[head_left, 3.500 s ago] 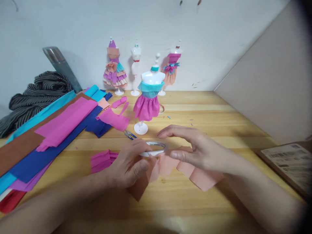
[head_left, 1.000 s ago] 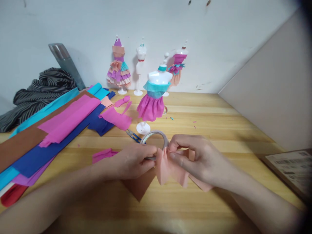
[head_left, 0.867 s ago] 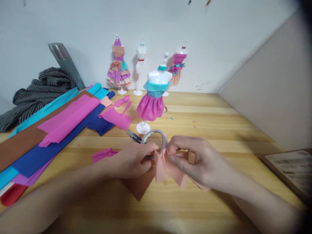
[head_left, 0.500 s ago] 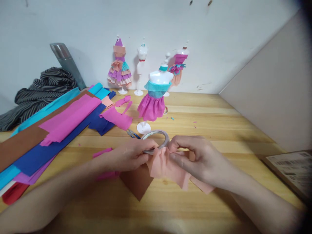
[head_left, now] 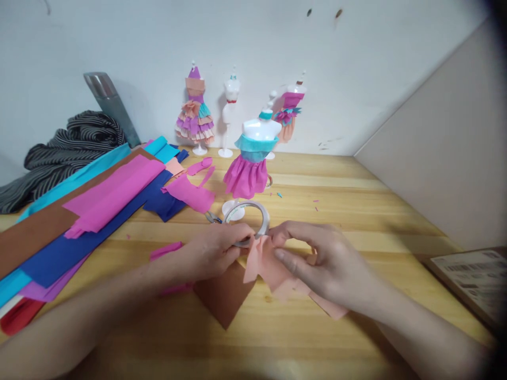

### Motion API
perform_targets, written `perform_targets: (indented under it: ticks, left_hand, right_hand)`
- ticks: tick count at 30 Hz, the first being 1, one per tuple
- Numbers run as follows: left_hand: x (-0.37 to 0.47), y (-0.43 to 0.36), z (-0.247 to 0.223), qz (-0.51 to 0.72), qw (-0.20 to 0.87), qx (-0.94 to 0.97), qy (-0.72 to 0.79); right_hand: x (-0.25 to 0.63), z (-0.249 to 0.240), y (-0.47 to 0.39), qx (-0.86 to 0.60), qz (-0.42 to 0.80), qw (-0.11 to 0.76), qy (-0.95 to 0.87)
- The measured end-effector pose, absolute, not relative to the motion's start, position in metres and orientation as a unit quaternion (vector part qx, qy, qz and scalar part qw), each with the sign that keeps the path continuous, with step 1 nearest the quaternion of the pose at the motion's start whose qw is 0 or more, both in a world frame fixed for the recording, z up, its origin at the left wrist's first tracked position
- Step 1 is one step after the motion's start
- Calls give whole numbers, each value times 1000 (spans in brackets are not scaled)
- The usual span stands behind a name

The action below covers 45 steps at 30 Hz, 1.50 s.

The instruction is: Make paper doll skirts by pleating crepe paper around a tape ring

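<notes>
Between my hands, low over the table, is a strip of peach crepe paper (head_left: 273,266), gathered into folds along its upper edge. My left hand (head_left: 216,250) pinches its left end, with a roll of tape (head_left: 263,216) at the same fingers. The thumb and forefinger of my right hand (head_left: 320,256) are closed on the right part of the strip. Beneath lies a piece of brown paper (head_left: 225,298), partly hidden by my left hand. Behind the tape stands a small white mannequin (head_left: 261,129) in a teal top and a pleated magenta skirt (head_left: 246,177).
Several crepe paper sheets (head_left: 114,192) in pink, brown, blue and teal lie at the left, beside a striped cloth (head_left: 75,142) and a grey bottle (head_left: 114,108). More dressed mannequins (head_left: 195,113) stand along the wall. Scissors (head_left: 213,217) lie behind my left hand. A cardboard box (head_left: 471,274) is at right.
The tape roll has tilted up and shifted slightly left. The peach paper has bunched more tightly at its top, and its lower edge has swung. Both hands keep their pinch.
</notes>
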<state>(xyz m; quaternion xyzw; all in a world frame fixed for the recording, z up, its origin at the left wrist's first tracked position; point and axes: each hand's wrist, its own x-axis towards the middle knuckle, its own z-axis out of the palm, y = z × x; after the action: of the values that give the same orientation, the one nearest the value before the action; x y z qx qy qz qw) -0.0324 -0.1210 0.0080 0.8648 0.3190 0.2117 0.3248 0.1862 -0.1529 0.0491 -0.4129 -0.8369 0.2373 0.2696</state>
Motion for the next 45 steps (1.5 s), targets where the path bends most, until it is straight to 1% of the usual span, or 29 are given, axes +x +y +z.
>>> perform_targets:
  ticks: [4, 7, 10, 13, 18, 21, 25, 29, 31, 34, 40, 45]
  left_hand:
    - [-30, -121, 7, 227, 268, 885, 306]
    - [-30, -122, 4, 213, 202, 894, 338]
    - [-30, -122, 0, 205, 165, 900, 347]
    - [-29, -122, -2, 196, 156, 907, 340]
    - [-25, -124, 2, 167, 193, 908, 332]
    - [-24, -127, 7, 159, 221, 901, 337]
    - [-26, -130, 11, 190, 279, 886, 317]
    - [-28, -131, 15, 179, 353, 870, 296]
    - [-28, -131, 16, 157, 369, 866, 297]
    - [-29, -130, 14, 147, 366, 866, 309]
    - [-31, -125, 4, 174, 324, 874, 316]
    - [-33, -124, 12, 138, 328, 876, 326]
  right_hand:
    - [184, 45, -157, -393, 172, 278, -860]
    - [183, 44, -159, -382, 121, 299, -866]
    - [182, 47, -159, -396, 104, 316, -856]
    - [182, 48, -158, -412, 98, 311, -851]
    - [181, 45, -159, -418, 81, 287, -858]
    - [183, 45, -162, -438, 81, 250, -860]
    - [187, 53, -167, -472, 102, 195, -854]
    - [192, 66, -172, -438, 148, 173, -869]
    - [194, 71, -173, -419, 158, 171, -878]
    - [194, 72, -168, -384, 148, 185, -892]
    - [194, 59, -141, -290, 74, 219, -929]
    - [200, 53, -127, -285, 102, 212, -929]
